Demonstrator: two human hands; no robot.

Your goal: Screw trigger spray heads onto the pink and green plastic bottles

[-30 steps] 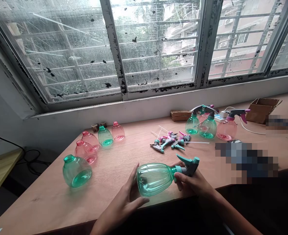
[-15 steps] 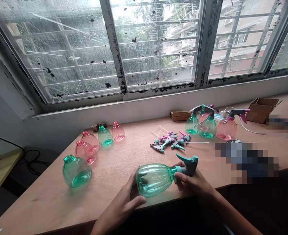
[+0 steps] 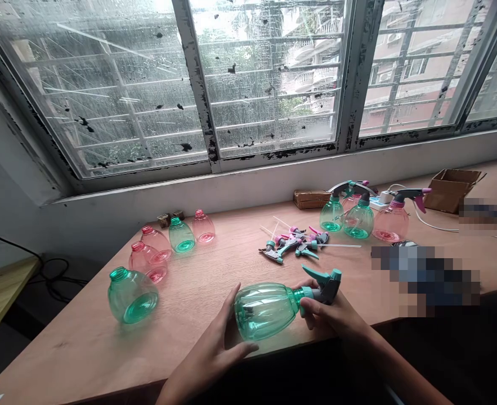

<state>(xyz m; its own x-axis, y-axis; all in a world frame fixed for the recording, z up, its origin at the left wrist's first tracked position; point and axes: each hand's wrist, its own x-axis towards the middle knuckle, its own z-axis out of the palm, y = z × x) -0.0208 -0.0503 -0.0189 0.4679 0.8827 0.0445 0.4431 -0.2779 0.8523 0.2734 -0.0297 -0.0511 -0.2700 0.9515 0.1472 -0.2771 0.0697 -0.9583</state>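
Note:
A green clear spray bottle (image 3: 265,310) lies nearly level above the table's front edge, its trigger head pointing right. My right hand (image 3: 330,309) is closed round the neck, at the collar of the grey and teal trigger head (image 3: 326,284). At the other end, my left hand (image 3: 214,337) loosely cups the base, with its thumb stretched along the underside and its fingers on the far side, partly hidden. Beyond the bottle lies a pile of loose trigger heads (image 3: 292,245), grey with teal or pink parts and thin white tubes.
Headless green (image 3: 132,298) and pink bottles (image 3: 155,242) stand at the left of the wooden table (image 3: 83,349). Bottles with trigger heads (image 3: 359,219) stand back right, near a brown box (image 3: 453,190), a cardboard piece (image 3: 311,199) and a white cable (image 3: 436,226). A blurred patch (image 3: 425,275) covers something at right.
My left hand has loosened slightly at the base, its thumb straightening and its fingertips showing more. The bottle has shifted a touch left; my right hand keeps its hold on the neck.

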